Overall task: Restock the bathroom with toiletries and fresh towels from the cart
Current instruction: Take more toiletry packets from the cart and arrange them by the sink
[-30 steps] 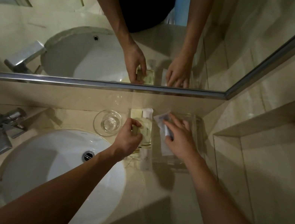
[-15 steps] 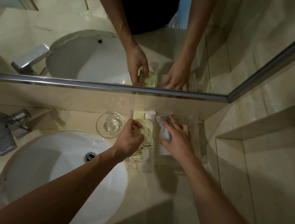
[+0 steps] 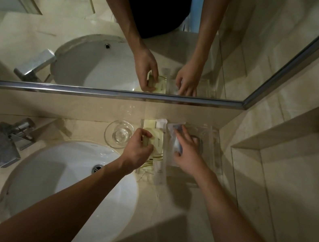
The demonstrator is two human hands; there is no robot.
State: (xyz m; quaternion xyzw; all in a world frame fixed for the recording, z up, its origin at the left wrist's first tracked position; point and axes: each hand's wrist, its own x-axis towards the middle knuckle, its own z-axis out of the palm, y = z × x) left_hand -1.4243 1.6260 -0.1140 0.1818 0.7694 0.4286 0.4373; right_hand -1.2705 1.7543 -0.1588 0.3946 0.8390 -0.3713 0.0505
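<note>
l hand (image 3: 138,150) is curled tight, thumb + fingertips pinching a small beige block (image 3: 145,141) over the left end of the tray (image 3: 213,140). can't tell from my feed what the block is: the hand covers most of it, and the mirror (image 3: 107,26) only gives me one more side. r hand (image 3: 190,155) lies fairly flat, fingers (image 3: 185,133) spread & near straight, pressing on a clear sachet (image 3: 172,129) w/ sth blue inside. the palm hides the sachet's near half. whether the thumb hooks its edge i can't tell. tray is clear plastic, edges hard to trace, on the counter (image 3: 158,216) at the back wall, right of the sink (image 3: 59,177). yellowish packets (image 3: 151,124) lie in its left part. a long white packet (image 3: 159,172) sticks out toward me. glass dish (image 3: 118,135) just left of the tray, beside l hand. tap (image 3: 7,140) far left.
</note>
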